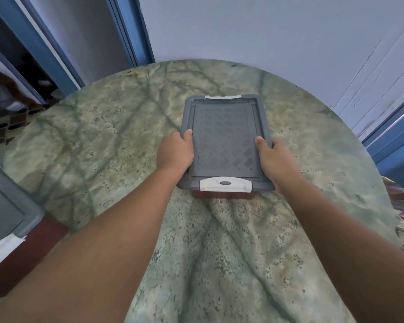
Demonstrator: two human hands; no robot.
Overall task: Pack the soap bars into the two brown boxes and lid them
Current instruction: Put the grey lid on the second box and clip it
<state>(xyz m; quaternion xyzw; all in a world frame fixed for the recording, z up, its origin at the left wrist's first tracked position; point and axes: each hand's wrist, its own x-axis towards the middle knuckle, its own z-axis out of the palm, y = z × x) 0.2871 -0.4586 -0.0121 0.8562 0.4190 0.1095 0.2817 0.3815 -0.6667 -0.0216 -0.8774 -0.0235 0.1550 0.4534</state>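
A brown box (222, 195) stands in the middle of the table under a grey lid (224, 138) with white latches at its near and far ends. My left hand (176, 151) grips the lid's left edge, thumb on top. My right hand (274, 157) grips the right edge the same way. A second brown box (21, 248) with a grey lid (5, 206) and a white latch sits at the table's left edge, partly cut off. No soap bars are visible.
The round green marble table (103, 141) fills most of the view. A pale wall and blue door frames stand behind it. Dark clutter lies on the floor at far left. Patterned fabric shows at the right edge.
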